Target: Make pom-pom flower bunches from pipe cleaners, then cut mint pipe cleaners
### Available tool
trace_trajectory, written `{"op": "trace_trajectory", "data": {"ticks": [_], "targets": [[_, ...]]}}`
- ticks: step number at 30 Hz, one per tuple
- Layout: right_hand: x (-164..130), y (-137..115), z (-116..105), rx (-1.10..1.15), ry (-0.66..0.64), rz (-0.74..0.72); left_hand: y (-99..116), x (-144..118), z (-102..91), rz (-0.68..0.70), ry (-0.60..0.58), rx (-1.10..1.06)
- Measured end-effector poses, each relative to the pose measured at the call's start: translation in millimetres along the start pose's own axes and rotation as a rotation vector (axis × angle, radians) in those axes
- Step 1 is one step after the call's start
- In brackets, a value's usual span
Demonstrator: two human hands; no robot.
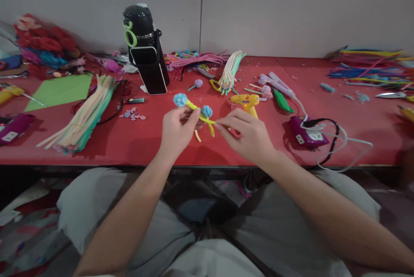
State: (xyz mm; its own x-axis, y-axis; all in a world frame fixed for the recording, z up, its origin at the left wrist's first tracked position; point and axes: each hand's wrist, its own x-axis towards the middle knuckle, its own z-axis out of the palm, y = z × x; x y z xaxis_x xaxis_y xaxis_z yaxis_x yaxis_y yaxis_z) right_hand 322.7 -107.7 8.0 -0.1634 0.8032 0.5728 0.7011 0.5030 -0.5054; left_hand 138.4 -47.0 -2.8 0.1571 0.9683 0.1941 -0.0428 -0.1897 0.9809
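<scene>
My left hand (177, 129) grips the yellow stems of two pipe-cleaner flowers with blue heads, one flower (180, 100) at the upper left and the other (207, 111) just right of my thumb. My right hand (247, 132) pinches a yellow pipe-cleaner end (210, 122) that wraps around those stems. Both hands hover above the front part of the red table (129, 143). A yellow glue gun (246, 102) stands just behind my right hand.
A bundle of pale and green pipe cleaners (84, 115) lies at the left beside a green sheet (60, 90). A black bottle (139, 27) and phone stand (152, 70) sit at the back. A purple box with cables (307, 135) is at the right, with coloured pipe cleaners (368, 68) beyond it.
</scene>
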Motion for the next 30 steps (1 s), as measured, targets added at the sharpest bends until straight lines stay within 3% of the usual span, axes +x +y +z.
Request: {"op": "trace_trajectory", "data": {"ticks": [3, 7, 11, 14, 17, 20, 23, 30], "targets": [[-1, 0, -2, -0.045, -0.120, -0.077, -5, -1, -4.6, 0.089, -0.069, 0.186], [8, 8, -10, 0.114, -0.122, -0.077, 2, -1, -5.2, 0.054, -0.239, 0.175], [22, 16, -20, 0.332, -0.203, 0.076, 19, -4, -2.7, -0.048, -0.414, 0.039], [28, 21, -21, 0.537, -0.299, 0.212, 21, -6, -2.6, -0.067, -0.476, -0.057], [28, 23, -14, 0.701, -0.359, 0.290, 12, -5, -3.2, -0.037, -0.429, -0.178], [23, 19, -5, 0.778, -0.384, 0.365, 4, -2, -2.5, -0.011, -0.287, -0.282], [16, 11, 2, 0.806, -0.410, 0.395, 3, 1, -0.4, 0.020, -0.173, -0.301], [12, 0, 9, 0.811, -0.431, 0.382, -2, 1, 3.7, 0.045, -0.059, -0.261]]}}
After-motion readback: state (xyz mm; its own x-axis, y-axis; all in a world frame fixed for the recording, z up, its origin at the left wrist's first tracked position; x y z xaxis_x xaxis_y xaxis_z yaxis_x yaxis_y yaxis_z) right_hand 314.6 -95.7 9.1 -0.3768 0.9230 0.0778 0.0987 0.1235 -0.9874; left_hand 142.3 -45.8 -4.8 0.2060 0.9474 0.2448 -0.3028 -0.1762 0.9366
